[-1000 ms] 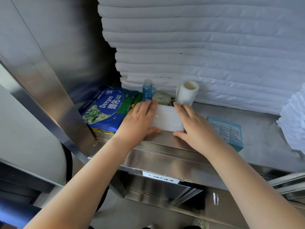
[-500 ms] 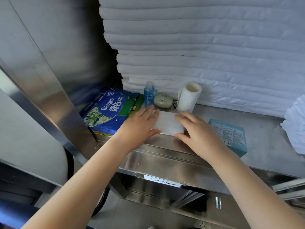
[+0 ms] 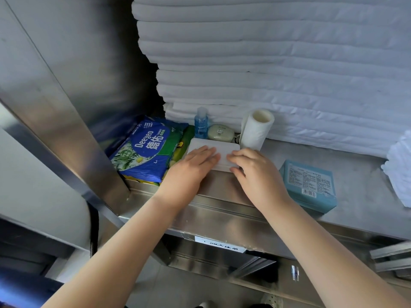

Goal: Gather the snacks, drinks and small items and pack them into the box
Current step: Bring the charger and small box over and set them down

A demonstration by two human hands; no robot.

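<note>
Head view, looking down onto a stainless-steel surface (image 3: 367, 174).

- Item in hand: a flat white rectangular pack (image 3: 213, 150) lies near the front edge of the surface, left of centre. Both hands are on it.
- Left hand (image 3: 195, 167): fingers straight and together, laid flat on the top of the pack from its left side. Grip wide, nothing enclosed.
- Right hand (image 3: 255, 174): fingers rest across the top right part of the pack and the thumb sits against its near edge. I cannot tell whether this grip is a true pinch or only a press.
- Left of the pack, touching the left hand: a blue-and-green plastic wipes packet marked "Deeyeo" (image 3: 146, 152) lies in the left corner against the steel side wall, with a green packet (image 3: 183, 145) showing along its right side.
- Just behind the pack, in a row from left to right: a small clear blue bottle (image 3: 201, 124) standing upright, a pale oval case (image 3: 220, 132), and a white paper roll (image 3: 255, 130) leaning slightly.
- Right of the right hand: a teal cardboard carton (image 3: 309, 185) sits at the front edge, apart from the pack.
- Along the back edge: a tall stack of folded white linens (image 3: 266, 63). At the far right edge: a crumpled white cloth (image 3: 400, 170).
</note>
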